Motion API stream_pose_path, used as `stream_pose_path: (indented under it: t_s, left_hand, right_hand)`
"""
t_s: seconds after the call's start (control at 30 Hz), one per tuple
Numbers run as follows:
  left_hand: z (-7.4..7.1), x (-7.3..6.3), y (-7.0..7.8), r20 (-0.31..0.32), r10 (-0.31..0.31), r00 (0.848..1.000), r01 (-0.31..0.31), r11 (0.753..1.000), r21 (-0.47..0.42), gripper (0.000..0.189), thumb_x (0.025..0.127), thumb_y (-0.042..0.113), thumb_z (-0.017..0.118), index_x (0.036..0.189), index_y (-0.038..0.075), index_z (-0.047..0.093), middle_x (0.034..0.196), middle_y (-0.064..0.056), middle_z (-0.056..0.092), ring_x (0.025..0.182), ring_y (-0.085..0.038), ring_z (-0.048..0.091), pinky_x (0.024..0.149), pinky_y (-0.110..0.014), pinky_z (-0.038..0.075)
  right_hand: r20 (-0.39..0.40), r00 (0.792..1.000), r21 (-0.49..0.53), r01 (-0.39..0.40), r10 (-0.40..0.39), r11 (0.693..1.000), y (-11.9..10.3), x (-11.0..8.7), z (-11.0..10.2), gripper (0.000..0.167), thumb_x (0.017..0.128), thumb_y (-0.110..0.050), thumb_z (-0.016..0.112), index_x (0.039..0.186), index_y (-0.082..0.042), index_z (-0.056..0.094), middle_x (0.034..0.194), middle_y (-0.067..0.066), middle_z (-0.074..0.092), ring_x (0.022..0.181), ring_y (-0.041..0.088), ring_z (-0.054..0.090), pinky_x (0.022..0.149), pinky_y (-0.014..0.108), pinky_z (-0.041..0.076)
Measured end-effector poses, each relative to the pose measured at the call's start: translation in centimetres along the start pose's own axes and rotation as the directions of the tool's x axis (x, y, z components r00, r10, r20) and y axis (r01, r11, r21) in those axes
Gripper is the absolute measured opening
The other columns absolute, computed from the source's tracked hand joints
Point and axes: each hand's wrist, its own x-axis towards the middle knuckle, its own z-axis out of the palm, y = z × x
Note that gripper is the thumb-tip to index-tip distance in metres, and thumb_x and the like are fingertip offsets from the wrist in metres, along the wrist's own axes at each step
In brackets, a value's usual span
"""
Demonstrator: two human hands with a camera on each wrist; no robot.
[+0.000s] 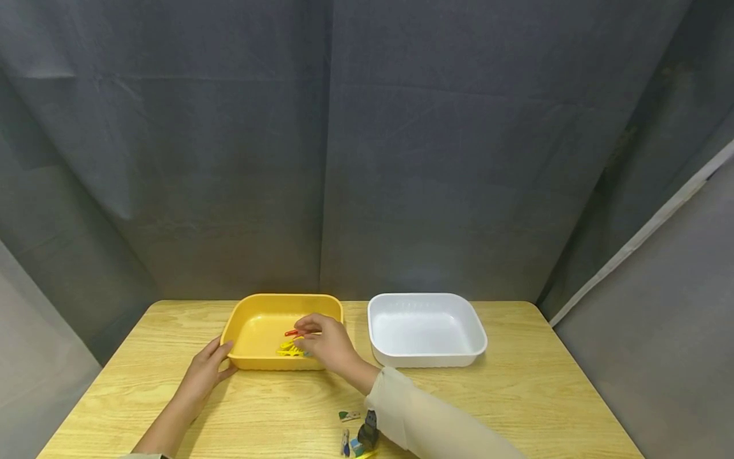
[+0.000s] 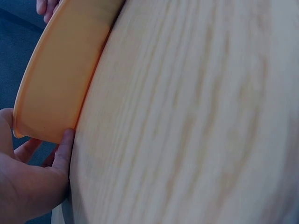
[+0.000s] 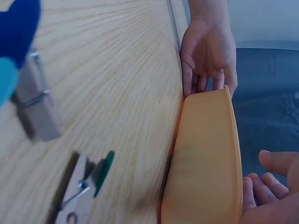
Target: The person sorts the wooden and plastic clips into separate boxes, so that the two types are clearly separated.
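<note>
A yellow plastic bin (image 1: 252, 363) stands at the back left of the table. My left hand (image 1: 208, 368) touches its left end, with the thumb low at the front corner and a finger at the rim. In the left wrist view the thumb of this hand (image 2: 37, 179) lies against the bin (image 2: 56, 74). Over the bin's right part is my right hand (image 1: 329, 344), thumb and fingers apart, with nothing visible between them. Below its fingertips lie yellow clip-like pieces (image 1: 289, 350) and a red one (image 1: 291, 332). The palm hides part of this pile.
A white bin (image 1: 427, 361) stands at the back right. Near the front edge lie several small things: a clothespin with green (image 1: 349, 415), another clothespin (image 1: 345, 442), a dark rounded object (image 1: 368, 432) and a blue piece (image 1: 357, 447). Grey curtains (image 1: 430, 159) hang behind the table.
</note>
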Motion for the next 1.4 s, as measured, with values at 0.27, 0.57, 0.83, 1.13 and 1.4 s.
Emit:
stream_pose_path:
  t_s: [0.27, 0.57, 0.83, 1.13, 1.4]
  left_hand:
    - [0.1, 0.0, 0.1, -0.001, -0.008, 1.0, 0.008, 1.0, 0.002, 0.073, 0.111, 0.049, 0.04, 0.164, 0.005, 0.018, 0.168, -0.021, 0.02, 0.152, -0.043, 0.026, 0.114, -0.044, 0.047]
    - [0.0, 0.0, 0.1, 0.01, 0.003, 1.0, -0.003, 1.0, -0.003, 0.074, 0.11, 0.051, 0.041, 0.163, 0.005, 0.02, 0.166, -0.021, 0.023, 0.151, -0.042, 0.028, 0.114, -0.044, 0.047]
    - [0.0, 0.0, 0.1, 0.009, 0.006, 1.0, -0.006, 1.0, 0.0, 0.074, 0.11, 0.051, 0.041, 0.163, 0.004, 0.02, 0.166, -0.021, 0.023, 0.151, -0.043, 0.027, 0.114, -0.046, 0.047]
    - [0.1, 0.1, 0.0, 0.001, 0.001, 1.0, -0.001, 1.0, 0.008, 0.075, 0.109, 0.052, 0.042, 0.164, 0.005, 0.02, 0.167, -0.02, 0.022, 0.151, -0.042, 0.027, 0.113, -0.043, 0.048]
    - [0.1, 0.1, 0.0, 0.002, 0.018, 1.0, -0.018, 1.0, 0.013, 0.073, 0.11, 0.051, 0.041, 0.163, 0.005, 0.022, 0.166, -0.021, 0.023, 0.15, -0.043, 0.029, 0.113, -0.043, 0.048]
  right_hand:
    - [0.008, 1.0, 0.03, -0.017, 0.017, 0.999, 0.2, -1.3, -1.3, 0.029, 0.09, -0.001, 0.077, 0.119, 0.004, 0.07, 0.12, 0.021, 0.071, 0.113, 0.036, 0.068, 0.092, 0.022, 0.06]
    - [0.036, 0.999, 0.074, -0.019, 0.017, 0.997, 0.5, -2.4, -2.4, 0.029, 0.093, -0.003, 0.076, 0.121, 0.0, 0.07, 0.122, 0.016, 0.07, 0.116, 0.037, 0.067, 0.095, 0.024, 0.06]
    - [0.034, 0.999, 0.104, -0.029, 0.025, 0.994, 0.8, -3.2, -2.8, 0.028, 0.093, -0.002, 0.076, 0.12, -0.004, 0.071, 0.123, 0.017, 0.07, 0.114, 0.036, 0.068, 0.093, 0.025, 0.061]
    - [0.048, 0.999, 0.098, -0.022, 0.017, 0.995, 0.9, -3.9, -3.7, 0.028, 0.093, -0.004, 0.077, 0.12, -0.002, 0.07, 0.122, 0.014, 0.071, 0.116, 0.034, 0.068, 0.096, 0.023, 0.059]
    - [0.081, 0.997, 0.134, -0.013, 0.002, 0.991, 1.0, -4.7, -4.5, 0.03, 0.095, -0.004, 0.074, 0.124, 0.001, 0.068, 0.126, 0.02, 0.068, 0.119, 0.035, 0.066, 0.1, 0.025, 0.058]
